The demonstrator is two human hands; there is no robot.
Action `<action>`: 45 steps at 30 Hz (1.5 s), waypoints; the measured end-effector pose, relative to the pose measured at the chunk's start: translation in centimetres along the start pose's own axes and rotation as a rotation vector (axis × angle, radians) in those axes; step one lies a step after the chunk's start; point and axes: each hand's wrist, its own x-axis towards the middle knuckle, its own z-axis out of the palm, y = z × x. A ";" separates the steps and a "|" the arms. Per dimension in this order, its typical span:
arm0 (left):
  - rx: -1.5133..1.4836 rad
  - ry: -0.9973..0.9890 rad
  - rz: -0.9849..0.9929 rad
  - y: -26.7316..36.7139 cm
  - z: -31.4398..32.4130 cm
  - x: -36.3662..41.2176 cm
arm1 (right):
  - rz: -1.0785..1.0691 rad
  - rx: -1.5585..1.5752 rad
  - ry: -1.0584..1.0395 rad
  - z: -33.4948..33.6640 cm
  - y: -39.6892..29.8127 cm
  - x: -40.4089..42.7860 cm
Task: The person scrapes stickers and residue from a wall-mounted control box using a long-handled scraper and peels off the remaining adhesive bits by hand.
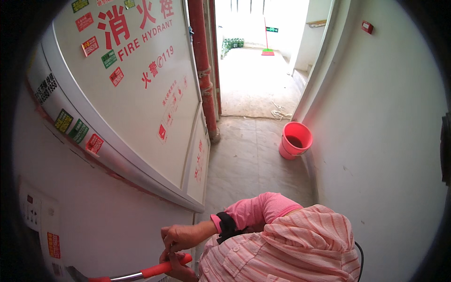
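Note:
My right hand [183, 237], with a black strap around its wrist and a pink sleeve behind it, is at the lower middle. Its bent fingertips meet the fingers of my left hand [178, 268] just below; whether they pinch something small cannot be made out. In my left hand lies the red grip of a long-handled tool [156, 270], probably a scraper. Its metal shaft runs to the lower left, past a second red section, to a dark flat end [75, 274] partly cut off by the rim.
A white fire hydrant cabinet [141, 116] with stickers fills the left, beside a red pipe [202, 63]. On the floor by the right wall stands a pink bucket [289, 149] holding dark liquid. Beyond the doorway are a broom [267, 52], green bottles [232, 43] and pale scraps [280, 113].

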 end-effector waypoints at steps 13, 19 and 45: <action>0.088 0.041 -0.014 0.2 0.5 -0.3 | 0.332 0.099 -0.016 -1.9 -0.2 -0.9; 0.098 0.067 -0.011 -0.8 -0.3 -0.6 | 0.267 -0.123 0.035 -2.2 0.8 -0.6; -0.384 0.041 0.049 0.4 -1.9 -2.5 | 0.013 0.201 -0.235 0.9 -5.5 9.6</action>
